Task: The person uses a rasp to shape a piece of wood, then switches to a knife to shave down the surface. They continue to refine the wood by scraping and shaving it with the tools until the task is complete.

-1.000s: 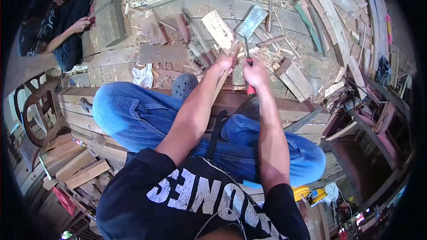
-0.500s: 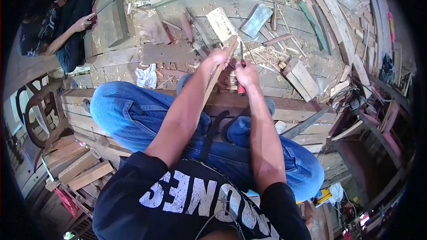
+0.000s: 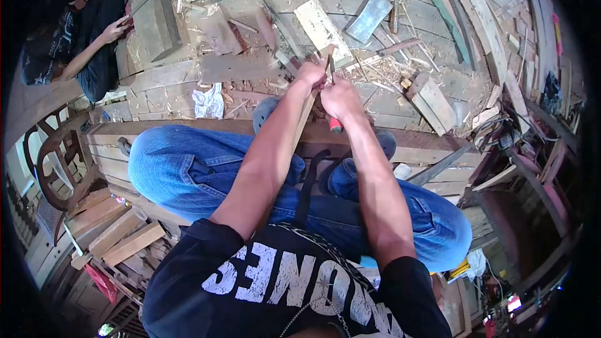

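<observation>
My left hand (image 3: pixel 311 74) is closed around a long, pale wooden strip (image 3: pixel 305 119), which runs from its raised tip back along my left forearm toward my lap. My right hand (image 3: pixel 342 99) grips a red-and-black-handled bladed tool (image 3: pixel 336 126); the red butt sticks out below the fist. Its dark narrow blade lies against the strip near the upper end, close to my left fingers. Whether it is a knife or a chisel I cannot make out. Behind the strip's tip lies a pale wooden block (image 3: pixel 319 25) on the floor.
A grey-blue sharpening-stone-like block (image 3: pixel 365 19) and a squared wood block (image 3: pixel 432 103) lie among shavings. A crumpled white cloth (image 3: pixel 208 101) is on the left. At upper left another person's hand (image 3: pixel 118 29) is beside a thick board (image 3: pixel 155 19). Wood pieces (image 3: pixel 134 242) are stacked lower left.
My right hand has come up and left toward my left hand, bringing the blade from beside the wooden strip onto it. The view has shifted slightly.
</observation>
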`<state>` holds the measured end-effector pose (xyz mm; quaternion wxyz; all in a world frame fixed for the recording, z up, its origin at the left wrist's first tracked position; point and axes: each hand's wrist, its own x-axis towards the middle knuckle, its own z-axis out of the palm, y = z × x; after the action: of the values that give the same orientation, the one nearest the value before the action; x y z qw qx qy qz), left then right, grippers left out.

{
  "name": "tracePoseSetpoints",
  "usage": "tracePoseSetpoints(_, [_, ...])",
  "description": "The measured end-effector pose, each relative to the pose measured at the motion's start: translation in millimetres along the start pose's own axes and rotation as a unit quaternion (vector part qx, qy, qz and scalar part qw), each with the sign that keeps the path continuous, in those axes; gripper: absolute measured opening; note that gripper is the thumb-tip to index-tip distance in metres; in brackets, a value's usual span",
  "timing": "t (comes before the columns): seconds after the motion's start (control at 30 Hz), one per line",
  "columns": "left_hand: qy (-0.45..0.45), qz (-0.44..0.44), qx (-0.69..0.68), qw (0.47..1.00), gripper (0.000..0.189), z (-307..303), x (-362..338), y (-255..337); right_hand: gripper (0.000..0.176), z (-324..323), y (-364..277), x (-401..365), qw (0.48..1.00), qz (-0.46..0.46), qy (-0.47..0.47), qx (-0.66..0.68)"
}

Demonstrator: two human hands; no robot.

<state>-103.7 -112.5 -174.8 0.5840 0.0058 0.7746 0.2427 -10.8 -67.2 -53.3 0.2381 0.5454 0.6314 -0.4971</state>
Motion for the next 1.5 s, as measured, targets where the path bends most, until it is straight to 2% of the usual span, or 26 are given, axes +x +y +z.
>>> tracePoseSetpoints(0.1, [-0.003,-0.001,-0.047,0.999,0.050,-3,-5,2,0.048,-6,-1,6,0.997,-0.024,-0.019,-0.066])
tracePoseSetpoints(0.2, [-0.002,-0.016,0.002,1.000,0.051,-2,-4,4,0.050,-17,-6,5,0.992,-0.039,-0.071,-0.098])
tracePoseSetpoints(0.27, [-0.007,-0.013,0.036,0.999,0.052,-5,-12,10,0.051,-15,-5,5,0.992,-0.040,-0.062,-0.102])
tracePoseSetpoints(0.33, [0.000,-0.017,0.037,0.999,0.052,-5,-12,10,0.038,-10,-2,9,0.995,-0.055,0.005,-0.083])
tracePoseSetpoints(0.37, [-0.006,-0.009,0.050,0.999,0.053,-6,-12,10,0.037,-10,0,13,0.994,-0.057,-0.011,-0.093])
tracePoseSetpoints(0.47, [-0.024,0.012,0.075,0.997,0.055,-8,-6,5,0.038,-13,-2,13,0.993,-0.057,-0.022,-0.104])
tracePoseSetpoints(0.6, [-0.022,-0.013,0.080,0.996,0.057,-7,-7,8,0.040,-8,-12,4,0.992,-0.037,-0.026,-0.121])
tracePoseSetpoints(0.67, [-0.003,-0.026,0.090,0.996,0.057,-8,-15,13,0.043,6,-9,7,0.995,-0.019,0.020,-0.096])
tracePoseSetpoints(0.73, [0.003,-0.022,0.101,0.995,0.057,-9,-22,17,0.039,5,-14,-3,0.994,-0.010,0.005,-0.108])
tracePoseSetpoints(0.87, [0.002,-0.016,0.149,0.989,0.057,-11,-16,17,0.045,2,-14,-3,0.997,-0.013,-0.006,-0.075])
tracePoseSetpoints(0.93, [0.002,-0.036,0.122,0.992,0.059,-9,-15,11,0.046,6,-12,-4,0.997,0.000,-0.022,-0.068])
tracePoseSetpoints(1.0, [0.004,-0.024,0.104,0.994,0.059,-8,-12,11,0.042,10,-10,-3,0.995,-0.023,0.036,-0.087])
tracePoseSetpoints(1.2, [-0.006,-0.034,0.092,0.995,0.058,-11,-6,8,0.043,10,-18,-2,0.994,-0.013,0.034,-0.103])
tracePoseSetpoints(1.27, [0.005,0.020,0.163,0.986,0.058,-15,-13,11,0.044,7,-21,-3,0.996,-0.014,0.023,-0.089])
tracePoseSetpoints(1.37, [0.045,0.036,0.211,0.976,0.057,-11,-1,4,0.045,8,-18,2,0.995,-0.028,0.020,-0.088])
tracePoseSetpoints(1.4, [0.043,0.037,0.212,0.976,0.057,-10,-1,4,0.045,7,-17,3,0.993,-0.039,0.025,-0.105])
tracePoseSetpoints(1.43, [0.008,-0.002,0.152,0.988,0.057,-10,0,4,0.045,5,-15,4,0.993,-0.038,0.026,-0.105])
tracePoseSetpoints(1.47, [-0.027,-0.041,0.093,0.994,0.056,-10,0,4,0.044,3,-15,5,0.995,-0.025,0.001,-0.100])
tracePoseSetpoints(1.5, [-0.027,-0.042,0.093,0.994,0.056,-12,-5,8,0.044,2,-15,5,0.995,-0.012,-0.024,-0.095])
